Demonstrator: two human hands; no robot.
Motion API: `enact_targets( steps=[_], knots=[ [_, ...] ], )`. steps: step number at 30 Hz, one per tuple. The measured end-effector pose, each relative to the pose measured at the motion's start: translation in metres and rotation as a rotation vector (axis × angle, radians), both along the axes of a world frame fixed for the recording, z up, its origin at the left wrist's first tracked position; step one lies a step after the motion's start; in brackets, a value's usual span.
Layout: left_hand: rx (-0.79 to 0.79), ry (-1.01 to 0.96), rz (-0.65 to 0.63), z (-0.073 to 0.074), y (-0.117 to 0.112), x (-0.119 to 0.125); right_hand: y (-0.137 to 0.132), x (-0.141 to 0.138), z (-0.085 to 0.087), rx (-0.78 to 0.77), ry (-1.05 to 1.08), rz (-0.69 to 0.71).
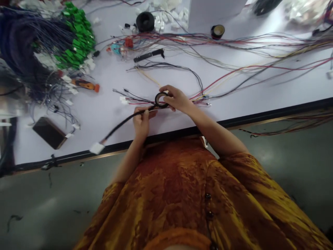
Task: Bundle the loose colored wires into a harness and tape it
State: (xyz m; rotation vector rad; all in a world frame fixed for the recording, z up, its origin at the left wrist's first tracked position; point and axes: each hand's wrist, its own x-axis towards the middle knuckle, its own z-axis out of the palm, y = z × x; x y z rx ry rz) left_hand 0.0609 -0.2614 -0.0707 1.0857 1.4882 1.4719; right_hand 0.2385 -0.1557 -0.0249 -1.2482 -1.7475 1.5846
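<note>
My left hand (142, 121) is closed round a black taped wire bundle (122, 124) near the table's front edge. The bundle runs down-left to a white connector (96, 148). My right hand (177, 99) pinches a small roll of black tape (160, 99) right at the bundle's upper end. Thin red, black and yellow loose wires (200, 100) fan out from under both hands across the white table (109, 114).
A dark phone (49, 132) lies front left. An orange-handled tool (84, 84), green connectors (76, 41) and a blue wire heap (23, 48) fill the left. Two black tape rolls (145, 21) sit at the back. Long coloured wires (260, 45) cross the right side.
</note>
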Motion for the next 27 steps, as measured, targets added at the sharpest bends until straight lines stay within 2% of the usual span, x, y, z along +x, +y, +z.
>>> enact_targets(
  steps=[3,7,11,13,16,18,20,23,25,27],
  knots=[
    [-0.049,-0.083,-0.044,0.001,0.007,0.0,-0.012,0.01,-0.001,-0.003,0.089,-0.019],
    [-0.024,0.018,-0.055,0.01,0.013,0.004,-0.028,0.012,-0.001,0.02,0.129,-0.036],
    [-0.019,0.142,-0.014,0.024,0.02,0.002,-0.06,0.0,-0.003,0.085,0.104,-0.107],
    [-0.05,0.221,-0.013,0.03,0.026,-0.004,-0.08,-0.013,-0.01,0.097,0.093,-0.143],
    [-0.136,0.317,0.005,0.033,0.038,-0.013,-0.098,-0.033,-0.031,0.13,0.079,-0.126],
    [-0.175,0.341,-0.039,0.032,0.044,-0.014,-0.099,-0.04,-0.045,0.16,0.077,-0.091],
    [-0.201,0.345,-0.076,0.034,0.046,-0.011,-0.091,-0.038,-0.05,0.22,0.029,-0.054],
    [-0.244,0.406,-0.105,0.04,0.039,-0.004,-0.069,-0.025,-0.035,0.347,-0.084,-0.012],
    [-0.234,0.51,-0.098,0.044,0.032,0.002,-0.052,-0.014,-0.011,0.4,-0.12,-0.015],
    [-0.17,0.758,-0.132,0.045,0.025,0.008,-0.039,-0.005,0.019,0.374,-0.157,-0.004]
  ],
)
